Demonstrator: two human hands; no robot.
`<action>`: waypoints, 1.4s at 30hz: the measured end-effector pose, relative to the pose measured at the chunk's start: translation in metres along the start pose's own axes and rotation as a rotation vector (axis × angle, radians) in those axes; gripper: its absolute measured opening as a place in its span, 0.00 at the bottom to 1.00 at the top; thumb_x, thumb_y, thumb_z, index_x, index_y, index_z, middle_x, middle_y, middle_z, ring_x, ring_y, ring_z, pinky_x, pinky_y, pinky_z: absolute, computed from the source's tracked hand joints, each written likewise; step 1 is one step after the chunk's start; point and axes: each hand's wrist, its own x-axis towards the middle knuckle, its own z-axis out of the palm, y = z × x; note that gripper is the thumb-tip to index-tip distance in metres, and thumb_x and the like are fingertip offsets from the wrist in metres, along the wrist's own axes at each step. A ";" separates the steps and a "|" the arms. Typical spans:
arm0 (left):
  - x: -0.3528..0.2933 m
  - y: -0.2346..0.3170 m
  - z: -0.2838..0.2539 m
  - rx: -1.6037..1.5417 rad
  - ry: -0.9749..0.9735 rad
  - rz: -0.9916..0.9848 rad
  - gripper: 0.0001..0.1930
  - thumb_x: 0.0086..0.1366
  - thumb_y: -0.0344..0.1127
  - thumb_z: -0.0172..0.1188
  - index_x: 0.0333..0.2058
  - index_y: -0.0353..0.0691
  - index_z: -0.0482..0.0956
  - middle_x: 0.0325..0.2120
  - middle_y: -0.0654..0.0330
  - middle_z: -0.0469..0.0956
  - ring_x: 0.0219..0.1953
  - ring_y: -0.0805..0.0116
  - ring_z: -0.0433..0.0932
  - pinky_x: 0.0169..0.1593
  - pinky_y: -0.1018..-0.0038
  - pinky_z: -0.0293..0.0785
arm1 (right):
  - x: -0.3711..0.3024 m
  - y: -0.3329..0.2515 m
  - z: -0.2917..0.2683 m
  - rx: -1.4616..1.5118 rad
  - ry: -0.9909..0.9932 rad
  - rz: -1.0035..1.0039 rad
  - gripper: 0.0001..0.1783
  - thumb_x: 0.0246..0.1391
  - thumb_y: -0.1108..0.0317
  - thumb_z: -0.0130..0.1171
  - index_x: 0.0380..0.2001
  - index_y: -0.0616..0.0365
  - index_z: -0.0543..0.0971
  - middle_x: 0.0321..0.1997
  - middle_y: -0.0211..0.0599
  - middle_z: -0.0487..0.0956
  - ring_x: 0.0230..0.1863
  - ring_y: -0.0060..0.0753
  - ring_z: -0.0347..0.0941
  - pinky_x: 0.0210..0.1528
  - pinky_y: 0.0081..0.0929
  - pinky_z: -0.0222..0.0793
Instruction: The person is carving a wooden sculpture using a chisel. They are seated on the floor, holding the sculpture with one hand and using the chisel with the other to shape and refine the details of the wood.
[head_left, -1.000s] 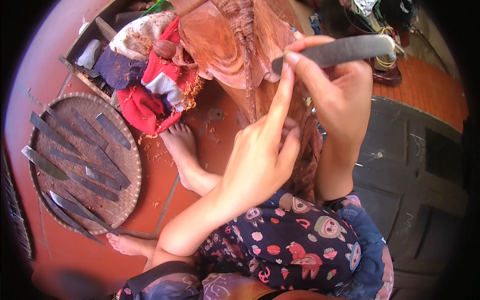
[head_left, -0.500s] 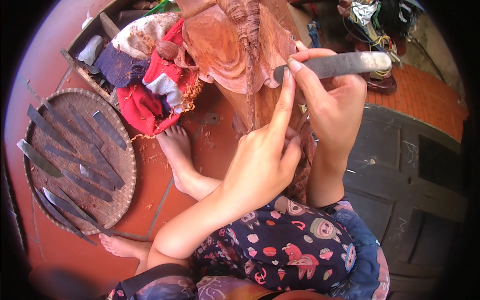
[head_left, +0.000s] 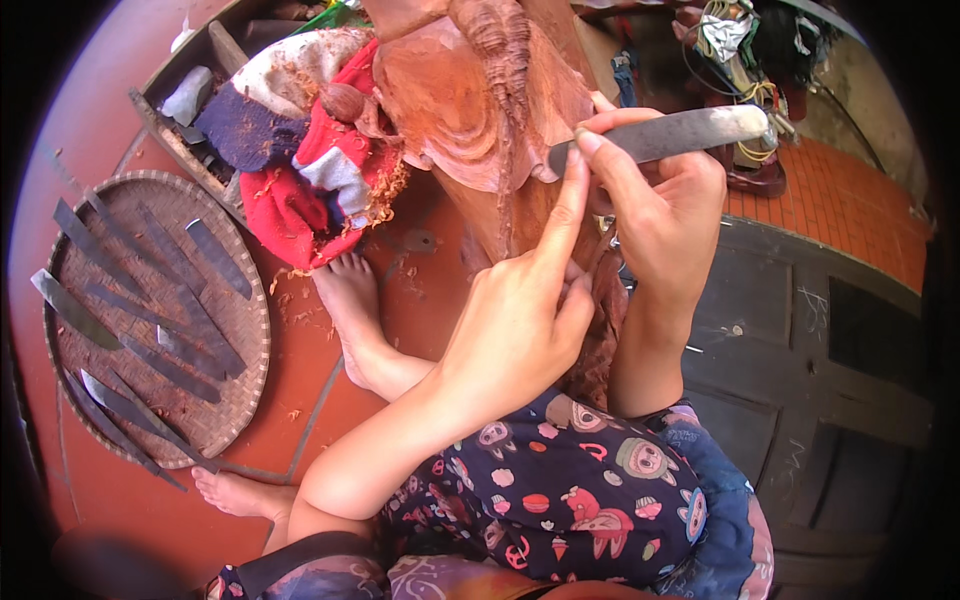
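Carving under way: right hand gripping chisel, left hand forefinger steadying blade against wooden figure; controlled push required next.

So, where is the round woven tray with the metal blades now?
In the head view, the woven tray lies on the red floor at the person's left, beside the bare foot and below the pile of cloths.

I can see no packages, labels, signs or screens anywhere around me here.
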 end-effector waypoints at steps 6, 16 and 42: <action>0.002 0.002 0.000 -0.022 -0.051 -0.155 0.45 0.60 0.21 0.54 0.74 0.41 0.43 0.28 0.49 0.83 0.28 0.55 0.84 0.38 0.69 0.79 | 0.000 0.004 0.001 -0.045 0.042 -0.118 0.03 0.53 0.79 0.62 0.32 0.68 0.83 0.26 0.37 0.83 0.30 0.22 0.79 0.52 0.30 0.74; 0.002 -0.006 0.008 0.036 0.009 -0.021 0.45 0.61 0.21 0.54 0.74 0.42 0.44 0.29 0.48 0.82 0.31 0.52 0.85 0.38 0.64 0.80 | 0.007 0.000 -0.009 -0.048 -0.075 -0.063 0.05 0.58 0.79 0.63 0.38 0.71 0.82 0.31 0.34 0.83 0.32 0.17 0.77 0.47 0.19 0.75; 0.002 -0.005 0.012 -0.004 0.047 -0.003 0.46 0.61 0.23 0.55 0.74 0.43 0.42 0.33 0.43 0.83 0.35 0.43 0.84 0.41 0.58 0.80 | 0.009 -0.014 -0.012 -0.083 -0.134 0.034 0.05 0.58 0.77 0.63 0.36 0.68 0.83 0.30 0.31 0.82 0.31 0.15 0.76 0.36 0.13 0.72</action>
